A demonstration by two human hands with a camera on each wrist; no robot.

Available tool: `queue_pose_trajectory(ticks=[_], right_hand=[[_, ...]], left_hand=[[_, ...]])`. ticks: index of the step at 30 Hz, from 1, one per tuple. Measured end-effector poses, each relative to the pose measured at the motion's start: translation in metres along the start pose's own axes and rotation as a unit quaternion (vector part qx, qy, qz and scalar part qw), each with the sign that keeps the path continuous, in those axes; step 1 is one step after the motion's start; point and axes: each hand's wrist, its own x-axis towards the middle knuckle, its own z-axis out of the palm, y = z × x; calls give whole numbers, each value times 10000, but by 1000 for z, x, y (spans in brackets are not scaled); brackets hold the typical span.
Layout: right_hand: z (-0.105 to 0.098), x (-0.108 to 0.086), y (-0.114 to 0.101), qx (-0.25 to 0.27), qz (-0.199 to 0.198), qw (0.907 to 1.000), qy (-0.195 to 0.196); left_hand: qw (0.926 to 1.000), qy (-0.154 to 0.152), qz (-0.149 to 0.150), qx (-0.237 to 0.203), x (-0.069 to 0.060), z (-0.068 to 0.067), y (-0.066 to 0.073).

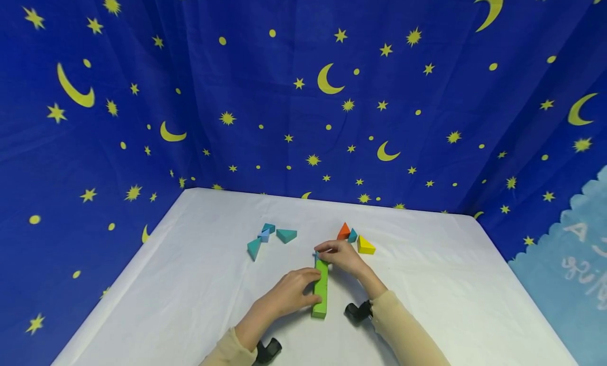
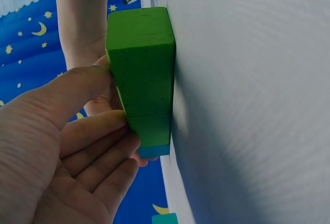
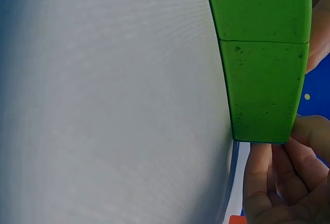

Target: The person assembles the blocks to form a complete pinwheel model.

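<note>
Green blocks (image 1: 320, 289) lie end to end in a row, with a seam showing between two (image 3: 264, 90). A small blue block (image 1: 316, 256) stands at the row's far end, its edge visible past the green (image 2: 154, 151). My right hand (image 1: 342, 255) pinches this blue block between thumb and fingers; in the right wrist view that hand (image 3: 289, 175) partly hides behind the green end. With fairly straight fingers, my left hand (image 1: 289, 292) touches the row's left side, thumb nearer me and fingers farther along, as the left wrist view also shows the hand (image 2: 77, 136).
Teal triangular blocks (image 1: 286, 235) and a light blue block (image 1: 264, 236) lie at the back left. Behind my right hand are an orange triangle (image 1: 343, 231), a teal one (image 1: 352, 235) and a yellow one (image 1: 365, 245). A starry blue cloth hangs behind the white table (image 1: 427, 260).
</note>
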Motion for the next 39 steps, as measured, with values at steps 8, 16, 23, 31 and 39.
queue_pose_trajectory(ticks=[8,16,23,31,39], right_hand=[[0,0,-2,-57,128,9999,61],[-7,-3,-10,255,212,9981,523],[-38,-7,-22,526,112,9924,1109],[-76,-22,-4,160,573,9822,1781],[-89,-36,19,-202,991,9718,2130]], left_hand=[[10000,0,-21,-2,0,-2,0],[10000,-24,-15,-20,0,-1,-1],[10000,42,-7,-9,-1,-3,-1],[9998,-76,-140,-95,-2,-4,1],[9998,-84,-117,-109,-1,-1,1]])
